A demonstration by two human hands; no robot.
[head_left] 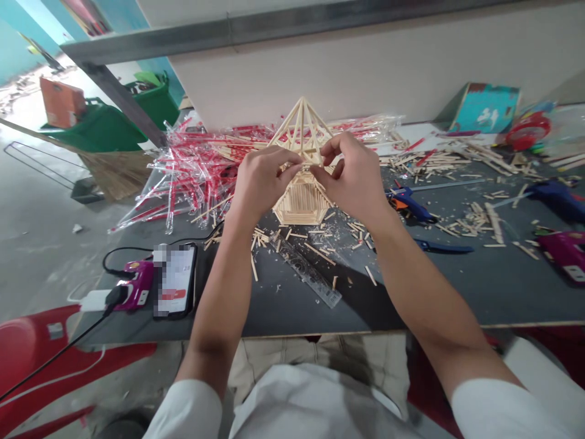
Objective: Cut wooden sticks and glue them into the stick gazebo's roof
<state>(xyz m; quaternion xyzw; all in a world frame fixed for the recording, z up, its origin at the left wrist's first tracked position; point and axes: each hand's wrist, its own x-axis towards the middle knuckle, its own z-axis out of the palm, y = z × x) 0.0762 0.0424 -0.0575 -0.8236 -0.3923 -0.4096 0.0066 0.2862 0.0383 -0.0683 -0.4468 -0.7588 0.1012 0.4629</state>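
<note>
Stick model house [302,183] stood on the grey table [457,286], just beyond a clear ruler [307,271]. Left hand [260,180] and right hand [354,177] pinched its roof frame from either side, fingertips closed on thin sticks. It appeared light and fragile, best gripped at the solid base.

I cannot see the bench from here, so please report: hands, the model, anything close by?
Left hand and right hand both pinch the stick model house at its roof frame. Clear ruler and loose sticks lie just before it.
</note>
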